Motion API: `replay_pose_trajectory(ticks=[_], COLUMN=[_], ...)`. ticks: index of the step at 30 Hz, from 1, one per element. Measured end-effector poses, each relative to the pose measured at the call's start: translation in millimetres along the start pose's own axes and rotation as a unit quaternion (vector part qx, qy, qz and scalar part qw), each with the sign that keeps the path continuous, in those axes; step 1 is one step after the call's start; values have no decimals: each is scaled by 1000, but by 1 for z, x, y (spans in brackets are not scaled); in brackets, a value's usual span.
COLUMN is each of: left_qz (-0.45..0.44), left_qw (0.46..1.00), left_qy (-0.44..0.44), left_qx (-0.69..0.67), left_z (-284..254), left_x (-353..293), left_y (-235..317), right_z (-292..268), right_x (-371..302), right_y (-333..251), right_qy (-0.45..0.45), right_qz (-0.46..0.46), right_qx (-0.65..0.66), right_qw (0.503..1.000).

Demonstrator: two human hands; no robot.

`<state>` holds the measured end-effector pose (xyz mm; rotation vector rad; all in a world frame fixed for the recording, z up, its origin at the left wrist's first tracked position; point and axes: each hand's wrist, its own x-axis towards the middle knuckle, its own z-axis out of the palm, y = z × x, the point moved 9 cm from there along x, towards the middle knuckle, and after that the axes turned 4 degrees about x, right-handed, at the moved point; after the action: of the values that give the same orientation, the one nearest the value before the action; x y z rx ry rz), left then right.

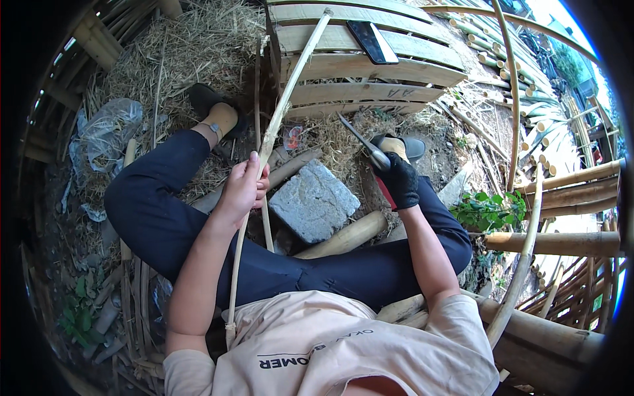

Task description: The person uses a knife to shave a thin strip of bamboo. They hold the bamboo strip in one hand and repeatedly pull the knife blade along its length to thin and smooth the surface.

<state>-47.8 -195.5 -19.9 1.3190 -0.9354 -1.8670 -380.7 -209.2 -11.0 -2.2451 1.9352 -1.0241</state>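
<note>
Bamboo strip (277, 125) gripped by left hand (243, 188), right hand (398, 179) holding knife (362, 142).

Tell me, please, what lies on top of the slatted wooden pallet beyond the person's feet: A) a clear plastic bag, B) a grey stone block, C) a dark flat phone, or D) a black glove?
C: a dark flat phone rests on the upper slats of the wooden pallet, while the grey stone block sits on the ground between the person's legs.
</note>
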Motion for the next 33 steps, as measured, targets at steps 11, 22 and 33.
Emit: replay_pose_trajectory(ticks=[11,22,33], left_qz=[-28,-9,-2], left_qw=[1000,1000,1000], left_qy=[3,-25,-16], left_qx=[8,-16,-6], left_z=[-1,-2,2], left_x=[2,7,7], left_y=[-4,-5,-3], right_z=[12,86,15], right_x=[1,-31,-10], right_y=[-9,14,3], right_qy=[-76,-308,-199], right_qz=[3,261,174], right_qx=[46,251,62], right_qw=[996,880,963])
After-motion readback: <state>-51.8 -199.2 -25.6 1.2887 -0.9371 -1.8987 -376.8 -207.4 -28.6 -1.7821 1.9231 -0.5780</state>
